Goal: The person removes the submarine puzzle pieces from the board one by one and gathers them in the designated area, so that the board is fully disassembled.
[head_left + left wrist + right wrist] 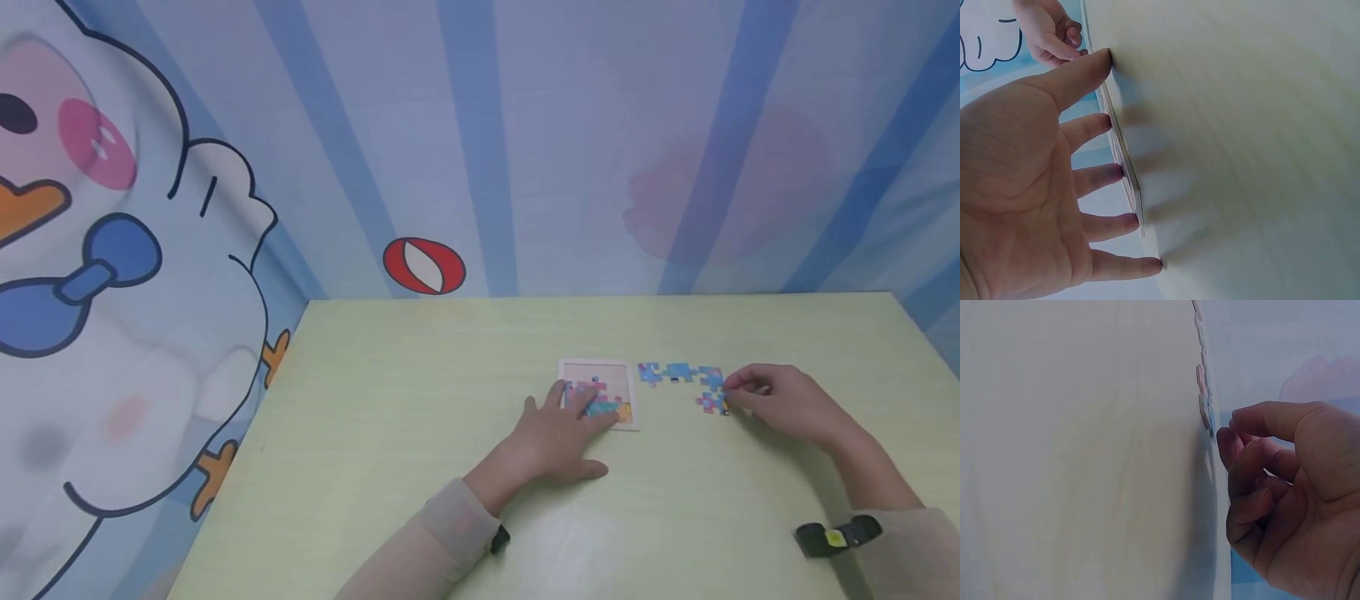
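Observation:
My left hand (pixel 558 437) rests with spread fingers over a white-framed jigsaw puzzle board (pixel 596 362). Pink, blue and yellow pieces fill part of its lower half, partly under the fingers. In the left wrist view, the straight fingers touch down along the board's thin edge (pixel 1137 201). My right hand (pixel 783 404) has curled fingers, with thumb and index tips close together at the edge of the loose puzzle pieces (pixel 710 377). In the right wrist view, the fingertips (pixel 1227 439) are beside the end piece (pixel 1204 411); whether they pinch one is unclear.
More loose blue puzzle pieces (pixel 679 372) lie in a row right of the board, with a pinkish piece (pixel 707 402) lower down. Everything rests on a pale yellow-green table (pixel 390 375). Behind it hangs a blue-striped printed backdrop (pixel 570 150).

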{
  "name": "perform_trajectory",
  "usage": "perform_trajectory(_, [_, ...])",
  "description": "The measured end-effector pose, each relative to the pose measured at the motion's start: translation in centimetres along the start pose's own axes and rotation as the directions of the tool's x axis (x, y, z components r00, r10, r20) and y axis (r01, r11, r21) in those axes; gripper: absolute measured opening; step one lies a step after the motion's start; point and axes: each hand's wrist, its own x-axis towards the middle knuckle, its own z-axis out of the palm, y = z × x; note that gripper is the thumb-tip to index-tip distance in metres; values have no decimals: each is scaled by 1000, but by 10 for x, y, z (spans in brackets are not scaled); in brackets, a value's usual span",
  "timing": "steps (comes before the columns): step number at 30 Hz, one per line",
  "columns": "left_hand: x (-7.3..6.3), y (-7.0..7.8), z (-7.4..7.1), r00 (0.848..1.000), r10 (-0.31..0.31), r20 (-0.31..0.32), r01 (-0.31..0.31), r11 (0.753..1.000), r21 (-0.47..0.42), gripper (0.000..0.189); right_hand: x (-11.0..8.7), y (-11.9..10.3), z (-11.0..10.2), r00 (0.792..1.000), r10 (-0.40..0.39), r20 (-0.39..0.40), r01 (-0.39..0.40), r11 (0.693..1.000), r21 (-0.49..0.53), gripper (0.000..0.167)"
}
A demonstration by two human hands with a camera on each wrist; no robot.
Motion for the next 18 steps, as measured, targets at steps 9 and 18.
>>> perform_trajectory(9, [-2,-3,4,999,4,-34,-4,1000,-15,75,2,-12,6,1000,-28,-10,28,999,20,30])
perform_trajectory(18, [-15,-18,4,999,-39,-16,38,997,-65,74,8,-31,16,999,-49,-16,49,999,19,32])
